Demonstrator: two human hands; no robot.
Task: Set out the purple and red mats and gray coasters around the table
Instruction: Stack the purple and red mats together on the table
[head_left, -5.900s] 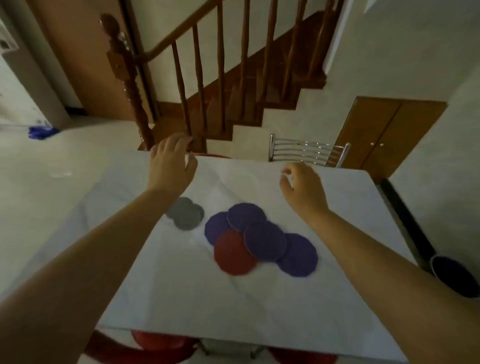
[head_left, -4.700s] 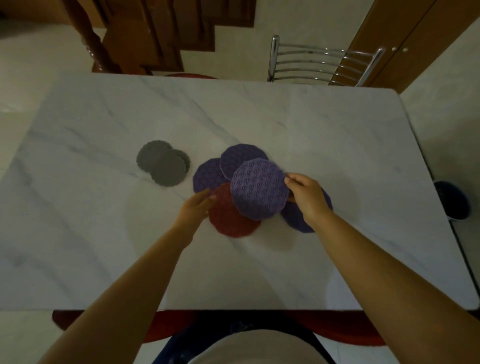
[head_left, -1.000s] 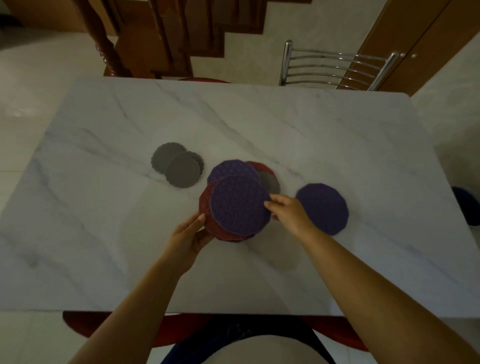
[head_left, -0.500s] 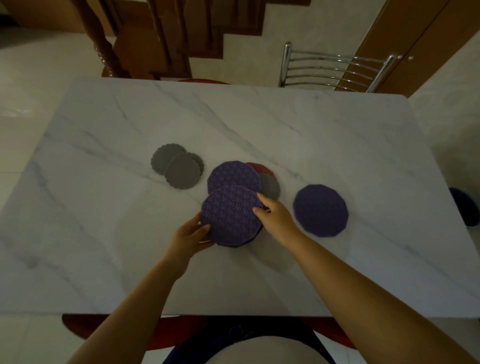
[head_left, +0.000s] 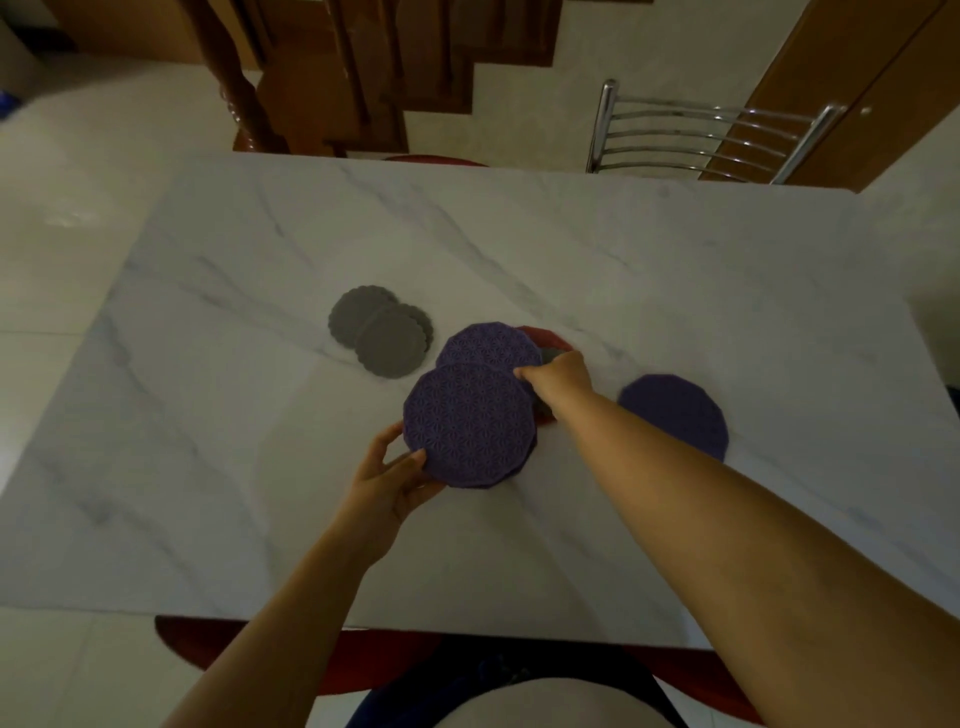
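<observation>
My left hand (head_left: 387, 480) grips the near-left edge of a purple mat (head_left: 467, 423), the top of a small stack held just above the white marble table (head_left: 260, 467). My right hand (head_left: 558, 376) pinches the far-right edge of that mat. Behind it lies a second purple mat (head_left: 488, 345) over a red mat (head_left: 545, 338), with a gray coaster (head_left: 550, 356) peeking out beside my right fingers. A third purple mat (head_left: 675, 413) lies flat to the right of my forearm. Two overlapping gray coasters (head_left: 382, 335) sit to the left.
A metal-backed chair (head_left: 711, 137) stands at the table's far side beside a wooden cabinet door (head_left: 852, 78). A wooden staircase with a banister post (head_left: 228, 78) is behind the table on the left. Red chair seats (head_left: 208, 636) show under the near edge.
The stack with the purple mat on top has shifted toward me and left. My right hand moved from its right edge up to its far-right edge. The other mats and coasters stayed put.
</observation>
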